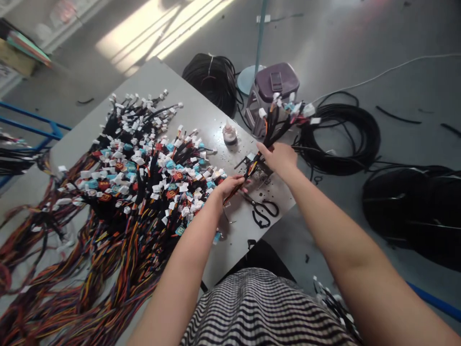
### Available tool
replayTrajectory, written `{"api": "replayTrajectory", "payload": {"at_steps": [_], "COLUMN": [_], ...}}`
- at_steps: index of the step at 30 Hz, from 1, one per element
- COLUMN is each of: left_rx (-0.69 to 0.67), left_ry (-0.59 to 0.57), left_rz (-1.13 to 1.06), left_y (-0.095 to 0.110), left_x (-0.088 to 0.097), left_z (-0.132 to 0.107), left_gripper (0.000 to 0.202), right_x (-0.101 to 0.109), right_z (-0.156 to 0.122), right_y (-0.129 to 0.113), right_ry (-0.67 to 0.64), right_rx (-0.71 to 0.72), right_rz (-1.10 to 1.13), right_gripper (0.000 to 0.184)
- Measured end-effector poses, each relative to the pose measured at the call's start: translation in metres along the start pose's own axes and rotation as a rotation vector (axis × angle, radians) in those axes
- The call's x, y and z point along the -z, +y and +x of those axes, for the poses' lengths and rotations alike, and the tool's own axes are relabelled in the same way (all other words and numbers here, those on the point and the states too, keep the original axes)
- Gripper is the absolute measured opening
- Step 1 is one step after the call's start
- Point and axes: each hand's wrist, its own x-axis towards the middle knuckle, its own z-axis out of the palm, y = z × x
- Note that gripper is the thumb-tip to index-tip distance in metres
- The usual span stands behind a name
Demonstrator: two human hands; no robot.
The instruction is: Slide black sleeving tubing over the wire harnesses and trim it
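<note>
Striped shirt (262, 307) is closest; left hand (230, 186) and right hand (283, 157) hold one wire bunch (253, 166), partly black-covered, partly bare.

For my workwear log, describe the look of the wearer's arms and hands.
The left hand and right hand wear no gloves. The left forearm and right forearm show no sleeves, watch or bracelet. The garment at the torso is dark-and-white striped.

From close above, the head camera faces forward and down at the table (198, 113).
</note>
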Motion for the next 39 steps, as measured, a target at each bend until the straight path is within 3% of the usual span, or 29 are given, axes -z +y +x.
{"api": "replayTrajectory", "payload": {"at_steps": [3,7,10,12,16,20,25,27,30,33,39], "left_rx": [-0.022,-0.081,-0.051,-0.026,-0.017,-0.005,-0.017,-0.034,-0.057,-0.068,-0.076], "left_ry": [-0.042,0.022,0.052,0.083,0.121,0.156,0.165,0.176,0.203,0.222,0.211], "left_rz": [-0.026,-0.010,0.005,0.001,0.003,-0.032,0.015,0.014,-0.009,-0.051,-0.147], "left_y": [-0.003,-0.007,-0.003,0.001,0.006,0.008,0.008,0.007,0.004,0.002,-0.002], "left_x": [0.001,-0.003,-0.006,-0.009,-0.012,-0.014,-0.017,-0.020,-0.024,-0.024,-0.020], "left_z": [0.003,0.000,-0.002,-0.004,-0.005,-0.005,-0.004,-0.004,-0.005,-0.006,-0.005], "left_gripper": [0.034,0.034,0.032,0.030,0.021,0.019,0.008,0.007,0.008,0.009,0.019], "right_x": [-0.019,-0.087,-0.126,-0.134,-0.127,-0.116,-0.081,-0.058,-0.028,-0.015,-0.029], "right_z": [-0.065,-0.154,-0.174,-0.172,-0.170,-0.183,-0.205,-0.207,-0.196,-0.180,-0.172], "right_y": [-0.007,-0.021,-0.031,-0.033,-0.028,-0.012,0.039,0.066,0.095,0.098,0.087], "right_ry": [-0.133,-0.578,-0.691,-0.692,-0.653,-0.665,-0.671,-0.540,-0.210,-0.063,-0.114], "right_rx": [0.144,0.231,0.206,0.186,0.163,0.133,-0.020,-0.174,-0.338,-0.368,-0.331], "right_rz": [-0.137,-0.275,-0.311,-0.315,-0.332,-0.272,-0.033,0.193,0.497,0.605,0.660], "right_gripper": [0.039,0.027,0.031,0.030,0.037,0.033,0.029,0.030,0.039,0.045,0.046]}}
